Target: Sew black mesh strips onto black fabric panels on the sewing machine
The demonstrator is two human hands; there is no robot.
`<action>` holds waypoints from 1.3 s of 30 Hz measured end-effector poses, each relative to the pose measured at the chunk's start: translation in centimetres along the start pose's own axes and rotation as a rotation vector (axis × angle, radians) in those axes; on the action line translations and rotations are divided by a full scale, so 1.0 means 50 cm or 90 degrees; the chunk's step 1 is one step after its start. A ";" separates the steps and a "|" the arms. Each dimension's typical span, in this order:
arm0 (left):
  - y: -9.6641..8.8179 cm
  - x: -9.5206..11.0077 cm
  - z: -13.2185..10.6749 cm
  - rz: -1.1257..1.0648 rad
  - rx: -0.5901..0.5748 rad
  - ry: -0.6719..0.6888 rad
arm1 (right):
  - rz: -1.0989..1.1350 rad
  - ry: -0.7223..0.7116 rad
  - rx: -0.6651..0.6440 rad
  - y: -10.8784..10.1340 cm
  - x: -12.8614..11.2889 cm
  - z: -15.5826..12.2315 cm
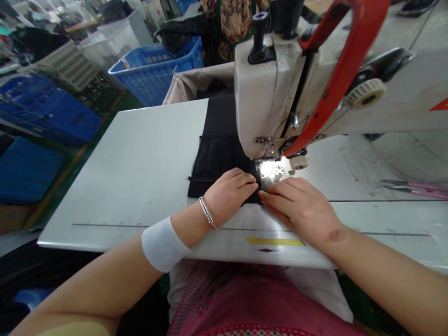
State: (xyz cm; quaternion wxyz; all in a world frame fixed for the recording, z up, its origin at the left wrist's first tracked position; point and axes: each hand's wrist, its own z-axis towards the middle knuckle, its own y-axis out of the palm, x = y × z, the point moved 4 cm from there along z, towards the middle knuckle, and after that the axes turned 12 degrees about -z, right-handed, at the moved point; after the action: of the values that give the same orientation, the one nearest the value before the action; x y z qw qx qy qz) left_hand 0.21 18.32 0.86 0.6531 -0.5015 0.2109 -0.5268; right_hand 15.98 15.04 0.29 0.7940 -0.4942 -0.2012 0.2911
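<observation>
A piece of black fabric [220,156] lies on the white sewing table, its right edge running under the needle area of a sewing machine [259,102]. My left hand [229,193] rests on the fabric, fingers together and pressing near its front right corner. Close beside it, my right hand [297,205] pinches the fabric's edge at that corner, just in front of the lit needle plate [275,169]. The fingertips of both hands nearly meet. The machine head hides part of the fabric behind the needle.
Pink-handled thread snips [420,188] lie on the table at the right. A printed ruler and a yellow strip [276,241] run along the front edge. Beyond the table stand a cloth-lined bin [189,86], a blue basket [157,70] and another person [236,23].
</observation>
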 end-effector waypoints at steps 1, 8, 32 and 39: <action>0.000 0.000 0.000 -0.001 0.004 0.000 | -0.001 0.001 0.001 0.000 0.000 -0.001; -0.001 0.000 0.003 -0.014 0.005 0.000 | 0.004 0.017 -0.008 0.007 0.004 -0.008; 0.005 -0.056 0.029 0.007 0.042 -0.031 | -0.054 0.133 -0.047 0.037 0.035 0.019; 0.007 -0.065 0.033 0.021 0.049 -0.043 | -0.048 0.137 -0.054 0.040 0.035 0.021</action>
State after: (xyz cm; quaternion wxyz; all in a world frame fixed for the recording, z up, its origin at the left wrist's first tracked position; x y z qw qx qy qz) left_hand 0.56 21.95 0.40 0.6873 -0.4899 0.1767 -0.5063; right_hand 16.12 17.60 -1.00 0.7998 -0.5477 -0.1455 0.1979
